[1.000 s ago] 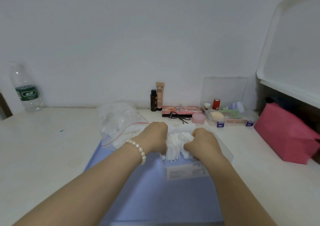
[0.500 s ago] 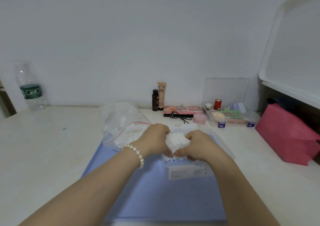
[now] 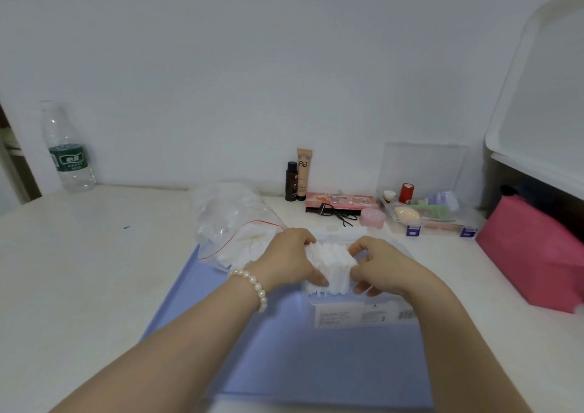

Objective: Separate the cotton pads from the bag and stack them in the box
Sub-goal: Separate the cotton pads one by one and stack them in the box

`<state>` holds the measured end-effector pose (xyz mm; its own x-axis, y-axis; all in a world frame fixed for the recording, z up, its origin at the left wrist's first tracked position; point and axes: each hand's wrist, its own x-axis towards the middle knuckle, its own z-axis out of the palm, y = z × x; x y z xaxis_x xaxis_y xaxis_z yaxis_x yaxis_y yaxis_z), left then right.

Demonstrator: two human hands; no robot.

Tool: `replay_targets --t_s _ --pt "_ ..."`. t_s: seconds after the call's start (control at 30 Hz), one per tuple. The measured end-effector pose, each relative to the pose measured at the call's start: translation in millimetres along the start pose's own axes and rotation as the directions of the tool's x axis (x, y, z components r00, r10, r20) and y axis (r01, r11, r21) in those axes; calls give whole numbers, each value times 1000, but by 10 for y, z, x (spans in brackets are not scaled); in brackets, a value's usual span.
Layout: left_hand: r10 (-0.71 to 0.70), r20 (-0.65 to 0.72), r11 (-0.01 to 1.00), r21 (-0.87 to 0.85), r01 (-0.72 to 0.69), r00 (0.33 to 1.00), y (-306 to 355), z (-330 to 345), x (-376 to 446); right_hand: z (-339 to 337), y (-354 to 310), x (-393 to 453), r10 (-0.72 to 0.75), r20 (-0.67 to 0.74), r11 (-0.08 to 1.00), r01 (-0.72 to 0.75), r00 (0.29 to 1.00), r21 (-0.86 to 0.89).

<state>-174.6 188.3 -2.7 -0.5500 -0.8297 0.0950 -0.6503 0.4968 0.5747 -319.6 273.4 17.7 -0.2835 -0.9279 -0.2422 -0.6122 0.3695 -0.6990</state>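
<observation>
Nearest, on the blue mat (image 3: pixel 284 349), the left hand (image 3: pixel 289 259) and right hand (image 3: pixel 377 269) each close a grip on one end of a bundle of cotton pads (image 3: pixel 331 262), held just above the clear box (image 3: pixel 363 316). Squaring the bundle seems the step in hand; next it needs lowering in flat. Behind, the bag (image 3: pixel 234 223) holds more pads. Farthest, an open case (image 3: pixel 426 216) holds small toiletries.

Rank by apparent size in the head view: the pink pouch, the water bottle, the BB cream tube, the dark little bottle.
1. pink pouch, though it sits nearer the camera
2. water bottle
3. BB cream tube
4. dark little bottle, beside the tube and clearly shorter
</observation>
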Motion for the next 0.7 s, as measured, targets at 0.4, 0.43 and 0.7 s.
replay_targets --t_s 0.4,0.43,0.7 --pt "112 -152 989 -78 -125 982 -68 -232 -515 -37 13 38 -88 -454 996 69 887 -59" --pt "152 -212 986 -34 -163 965 -105 -256 -569 -13 -17 28 -119 -479 993 114 870 -41" --pt "542 -205 836 237 -496 815 -282 18 -766 354 -231 16 -345 -368 937 296 864 -184"
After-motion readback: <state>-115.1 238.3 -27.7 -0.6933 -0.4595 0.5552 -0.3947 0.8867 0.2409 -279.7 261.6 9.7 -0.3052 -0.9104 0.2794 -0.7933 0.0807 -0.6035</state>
